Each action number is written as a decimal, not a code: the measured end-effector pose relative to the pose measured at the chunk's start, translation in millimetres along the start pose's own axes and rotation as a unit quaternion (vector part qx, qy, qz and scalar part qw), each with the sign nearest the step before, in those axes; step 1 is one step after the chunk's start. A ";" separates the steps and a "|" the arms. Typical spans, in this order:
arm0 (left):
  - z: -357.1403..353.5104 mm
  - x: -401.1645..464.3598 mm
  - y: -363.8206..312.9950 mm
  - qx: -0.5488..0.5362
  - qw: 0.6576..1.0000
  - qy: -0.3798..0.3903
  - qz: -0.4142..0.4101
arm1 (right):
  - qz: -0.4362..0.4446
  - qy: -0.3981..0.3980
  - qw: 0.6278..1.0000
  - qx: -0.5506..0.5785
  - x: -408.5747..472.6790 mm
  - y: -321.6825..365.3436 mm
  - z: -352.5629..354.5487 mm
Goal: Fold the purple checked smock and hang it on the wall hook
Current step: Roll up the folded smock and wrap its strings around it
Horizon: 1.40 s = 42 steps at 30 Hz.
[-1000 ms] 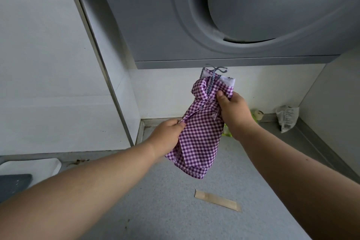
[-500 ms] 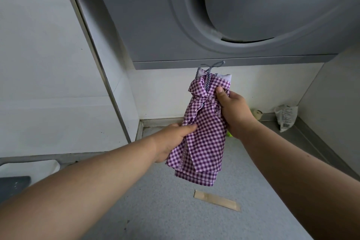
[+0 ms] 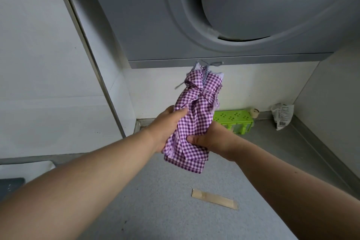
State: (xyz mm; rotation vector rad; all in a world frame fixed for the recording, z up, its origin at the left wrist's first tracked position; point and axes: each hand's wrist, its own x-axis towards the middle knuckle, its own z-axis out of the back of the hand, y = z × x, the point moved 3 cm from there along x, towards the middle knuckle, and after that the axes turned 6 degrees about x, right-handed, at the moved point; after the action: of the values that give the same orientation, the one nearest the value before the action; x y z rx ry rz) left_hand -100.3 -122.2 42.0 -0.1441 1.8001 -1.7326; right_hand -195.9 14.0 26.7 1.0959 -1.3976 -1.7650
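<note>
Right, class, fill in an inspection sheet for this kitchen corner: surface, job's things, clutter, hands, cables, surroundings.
Surface: grey countertop, speckled.
Job's things: purple checked smock hanging folded from a wall hook.
Clutter: tan strip, green rack, white bag, small roll.
Hands: left hand and right hand both grip the smock's lower part.
Cables: nothing seen.
Surroundings: grey range hood above, white wall to the left.
</note>
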 end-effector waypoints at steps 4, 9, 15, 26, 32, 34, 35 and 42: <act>11.5 1.5 -15.1 0.038 0.998 0.023 -0.037 | 0.004 -0.026 0.998 -0.058 -2.9 3.3 1.4; 18.7 2.0 -12.7 0.066 0.995 -0.009 -0.069 | 0.000 0.037 0.999 -0.031 -4.8 11.1 -1.8; 12.1 -7.2 3.8 0.069 0.996 0.048 -0.021 | 0.033 -0.012 0.999 0.002 2.5 34.9 16.9; 13.3 -10.3 -4.5 0.111 0.988 0.101 -0.049 | 0.074 -0.110 0.968 -0.214 -2.2 25.8 12.7; 16.0 -6.0 -21.0 0.133 0.975 -0.084 -0.156 | 0.136 -0.154 0.941 -0.269 -6.2 27.9 3.2; 19.0 -7.7 -26.4 0.133 0.967 -0.118 -0.183 | 0.131 -0.165 0.932 -0.295 -7.1 25.3 3.0; 19.7 -7.3 -29.6 0.140 0.963 -0.126 -0.193 | 0.125 -0.168 0.928 -0.308 -7.0 23.5 3.1; 20.2 -14.7 -43.8 0.263 0.909 -0.231 -0.229 | 0.120 -0.217 0.899 -0.362 -6.0 18.1 2.4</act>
State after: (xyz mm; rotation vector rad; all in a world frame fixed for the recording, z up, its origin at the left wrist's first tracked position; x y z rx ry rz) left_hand -93.2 -138.2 89.3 -0.7271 0.9596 -2.2115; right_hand -195.7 15.8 45.8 0.1293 -0.8911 -2.1430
